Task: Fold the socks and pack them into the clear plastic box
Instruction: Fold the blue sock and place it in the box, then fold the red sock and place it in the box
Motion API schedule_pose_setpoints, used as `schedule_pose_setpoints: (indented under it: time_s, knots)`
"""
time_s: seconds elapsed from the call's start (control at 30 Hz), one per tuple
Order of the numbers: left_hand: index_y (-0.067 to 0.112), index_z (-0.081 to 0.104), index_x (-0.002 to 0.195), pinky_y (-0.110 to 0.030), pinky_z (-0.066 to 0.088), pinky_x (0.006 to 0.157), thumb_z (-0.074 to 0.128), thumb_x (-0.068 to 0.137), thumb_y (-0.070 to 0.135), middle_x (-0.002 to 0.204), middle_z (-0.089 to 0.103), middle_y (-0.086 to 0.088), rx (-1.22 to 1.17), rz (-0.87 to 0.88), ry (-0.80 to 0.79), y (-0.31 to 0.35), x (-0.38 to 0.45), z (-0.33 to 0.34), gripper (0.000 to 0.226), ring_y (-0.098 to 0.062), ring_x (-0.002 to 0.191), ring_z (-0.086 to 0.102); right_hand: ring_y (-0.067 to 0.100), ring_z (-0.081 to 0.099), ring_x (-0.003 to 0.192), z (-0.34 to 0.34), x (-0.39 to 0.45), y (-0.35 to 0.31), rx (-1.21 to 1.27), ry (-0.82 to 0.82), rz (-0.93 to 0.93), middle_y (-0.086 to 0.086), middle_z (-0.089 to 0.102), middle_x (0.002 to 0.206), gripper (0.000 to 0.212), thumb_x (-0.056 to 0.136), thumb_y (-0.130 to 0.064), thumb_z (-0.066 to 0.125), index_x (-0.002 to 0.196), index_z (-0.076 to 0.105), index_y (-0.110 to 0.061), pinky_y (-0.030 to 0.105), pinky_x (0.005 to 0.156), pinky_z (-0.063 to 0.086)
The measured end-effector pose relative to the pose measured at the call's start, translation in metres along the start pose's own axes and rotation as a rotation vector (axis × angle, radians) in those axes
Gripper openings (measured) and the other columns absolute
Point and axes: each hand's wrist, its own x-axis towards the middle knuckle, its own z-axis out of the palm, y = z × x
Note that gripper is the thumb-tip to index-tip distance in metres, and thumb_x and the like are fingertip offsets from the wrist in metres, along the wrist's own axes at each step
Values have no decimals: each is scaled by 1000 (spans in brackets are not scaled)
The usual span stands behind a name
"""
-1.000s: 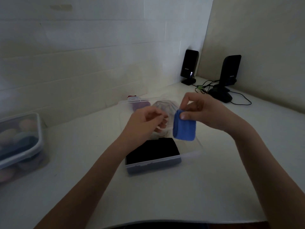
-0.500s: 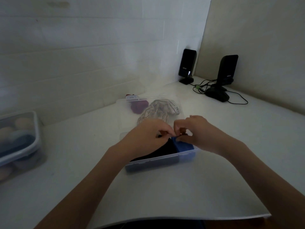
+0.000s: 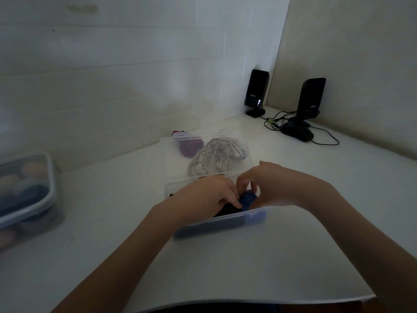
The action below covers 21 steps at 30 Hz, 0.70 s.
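A clear plastic box (image 3: 216,224) lies open on the white table, its lid (image 3: 203,154) tipped back behind it. Both my hands are inside the box at its right end. My left hand (image 3: 207,197) and my right hand (image 3: 268,186) press together on a folded blue sock (image 3: 247,199), fingers pinching it from both sides. A black folded sock (image 3: 228,210) lies in the box to the left of the blue one, partly hidden by my left hand. Behind the lid lie a striped grey sock (image 3: 214,158) and a purple sock (image 3: 188,149).
A lidded clear container (image 3: 24,193) with coloured items stands at the left edge. Two black speakers (image 3: 256,92) (image 3: 310,98), a dark mouse-like object (image 3: 296,132) and cables sit in the far right corner. The table's front edge runs close below my arms.
My right hand brought the blue sock down from above the box into its right end. My left hand joined it, and both now press on the sock.
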Motion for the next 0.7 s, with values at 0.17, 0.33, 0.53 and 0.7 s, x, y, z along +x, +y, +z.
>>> schedule_pose_setpoints:
  time_s: [0.17, 0.33, 0.53, 0.7]
  knots:
    - [19, 73, 103, -19, 41, 97, 48, 81, -6, 114, 70, 0, -16, 3, 24, -5, -1, 2, 41, -14, 107, 61, 5, 52, 72, -3, 9, -6, -34, -75, 4, -19, 61, 84, 29, 66, -37, 78, 89, 63, -29, 23, 84, 46]
    - [21, 73, 102, -31, 49, 91, 53, 83, -1, 106, 73, -1, -64, -6, 29, -5, -7, -4, 35, -15, 97, 65, 10, 60, 102, -7, 4, -11, -228, -53, -1, -14, 67, 110, 33, 74, -39, 69, 105, 65, -33, 31, 107, 26]
    - [21, 69, 73, -19, 55, 52, 52, 82, -12, 60, 70, 14, -560, -233, 538, -16, -21, -42, 38, -4, 55, 68, 0, 66, 91, -24, -5, 5, 256, 17, 11, -11, 74, 99, 20, 81, -26, 69, 100, 73, -27, 19, 90, 48]
    - [20, 67, 67, -18, 45, 38, 45, 79, -6, 67, 68, -11, -543, -330, 1024, -44, -26, -55, 36, -15, 49, 64, 8, 72, 75, -26, 3, 29, 657, 373, 37, -5, 76, 79, 14, 87, -20, 61, 94, 73, -20, 18, 75, 54]
